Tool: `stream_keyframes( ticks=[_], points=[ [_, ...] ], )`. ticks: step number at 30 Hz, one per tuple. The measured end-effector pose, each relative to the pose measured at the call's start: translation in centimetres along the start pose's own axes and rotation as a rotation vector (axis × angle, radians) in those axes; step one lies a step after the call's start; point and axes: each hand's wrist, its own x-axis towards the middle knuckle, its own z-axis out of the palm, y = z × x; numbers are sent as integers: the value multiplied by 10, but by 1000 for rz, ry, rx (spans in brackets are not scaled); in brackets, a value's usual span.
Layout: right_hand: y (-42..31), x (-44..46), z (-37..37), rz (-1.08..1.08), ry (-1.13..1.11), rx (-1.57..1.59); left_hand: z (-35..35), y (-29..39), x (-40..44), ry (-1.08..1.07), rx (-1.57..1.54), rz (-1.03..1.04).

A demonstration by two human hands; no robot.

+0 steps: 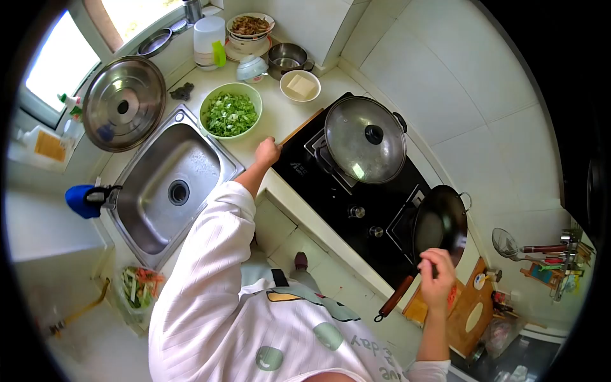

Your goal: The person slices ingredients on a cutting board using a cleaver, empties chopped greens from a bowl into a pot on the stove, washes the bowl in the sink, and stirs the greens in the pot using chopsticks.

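Observation:
My left hand (268, 151) is closed at the counter edge, by the near end of a thin brown strip (302, 127) along the stove (299, 167); what its fingers hold is hidden. Curled fingers on my right hand (436, 275) are beside the rim of a dark wok (440, 223), near its wooden handle (396, 297); anything in them is too small to tell. A glass lid (356, 134) covers the pan on the far burner. Chopped greens fill a green bowl (256, 102) left of the stove, and a white bowl (315, 92) holds a pale block.
A steel sink (143, 223) lies at the left, with a large metal lid (105, 95) behind it. Stacked dishes (248, 46) and a metal pot (287, 58) stand at the back. Cutting boards (463, 315) and hanging utensils (544, 249) are at the right.

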Motion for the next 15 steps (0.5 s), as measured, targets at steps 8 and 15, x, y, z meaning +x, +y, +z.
stream_keyframes(
  ticks=[8,15],
  points=[
    [-67,44,153,3,-56,225,-12,-3,34,-289,105,61],
    [-38,89,307,493,-358,752,-79,-43,0,-354,-534,14]
  ],
)
